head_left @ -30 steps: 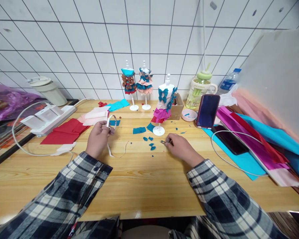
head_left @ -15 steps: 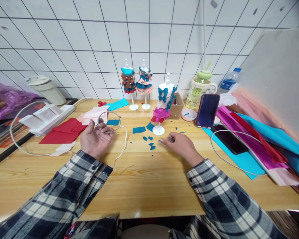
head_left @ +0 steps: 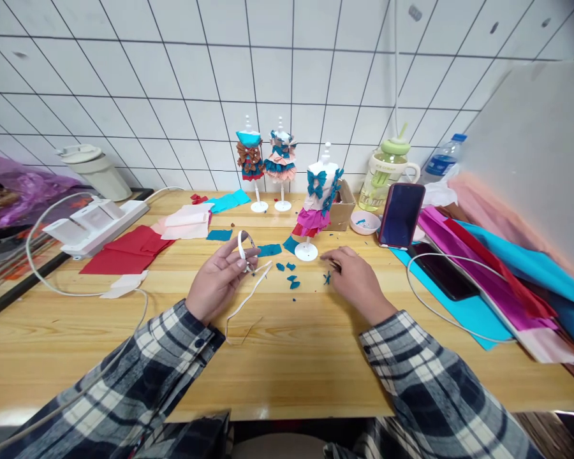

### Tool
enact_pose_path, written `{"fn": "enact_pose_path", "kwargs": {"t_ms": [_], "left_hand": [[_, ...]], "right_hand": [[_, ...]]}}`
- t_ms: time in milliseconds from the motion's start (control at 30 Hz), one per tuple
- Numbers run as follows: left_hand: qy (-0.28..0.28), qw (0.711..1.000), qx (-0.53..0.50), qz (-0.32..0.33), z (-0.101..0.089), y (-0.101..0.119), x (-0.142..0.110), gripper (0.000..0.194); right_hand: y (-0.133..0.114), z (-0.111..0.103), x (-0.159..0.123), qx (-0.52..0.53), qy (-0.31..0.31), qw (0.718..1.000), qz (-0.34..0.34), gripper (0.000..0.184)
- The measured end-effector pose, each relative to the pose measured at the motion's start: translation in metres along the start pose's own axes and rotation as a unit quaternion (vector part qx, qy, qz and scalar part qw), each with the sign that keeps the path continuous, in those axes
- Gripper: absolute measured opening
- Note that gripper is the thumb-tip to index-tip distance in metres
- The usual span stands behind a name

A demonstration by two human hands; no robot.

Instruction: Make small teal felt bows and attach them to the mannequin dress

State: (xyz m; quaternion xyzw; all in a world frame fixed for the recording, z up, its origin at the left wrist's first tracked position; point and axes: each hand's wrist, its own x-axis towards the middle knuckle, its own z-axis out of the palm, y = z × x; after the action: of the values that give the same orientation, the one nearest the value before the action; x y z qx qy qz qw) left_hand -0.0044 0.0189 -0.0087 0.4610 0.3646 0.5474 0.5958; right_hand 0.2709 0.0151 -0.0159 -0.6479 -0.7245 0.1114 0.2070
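Left of centre, our left hand (head_left: 219, 280) pinches a looped white ribbon (head_left: 242, 247) – probably light, limp and easily creased, best held by its loop – while right of centre our right hand (head_left: 358, 280) curls, any hold hidden.

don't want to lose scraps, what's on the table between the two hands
The head view shows small teal scraps between the left hand and the right hand, a white strip nearer the left, and the stand's round white base farther back.
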Motion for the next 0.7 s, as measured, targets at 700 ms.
{"fn": "enact_pose_path", "kwargs": {"t_ms": [700], "left_hand": [[-0.111,0.969,0.216,-0.033,0.032,-0.02,-0.031,0.079]], "right_hand": [[-0.056,0.027,-0.032,0.235,0.063,0.958,-0.151,0.015]]}}
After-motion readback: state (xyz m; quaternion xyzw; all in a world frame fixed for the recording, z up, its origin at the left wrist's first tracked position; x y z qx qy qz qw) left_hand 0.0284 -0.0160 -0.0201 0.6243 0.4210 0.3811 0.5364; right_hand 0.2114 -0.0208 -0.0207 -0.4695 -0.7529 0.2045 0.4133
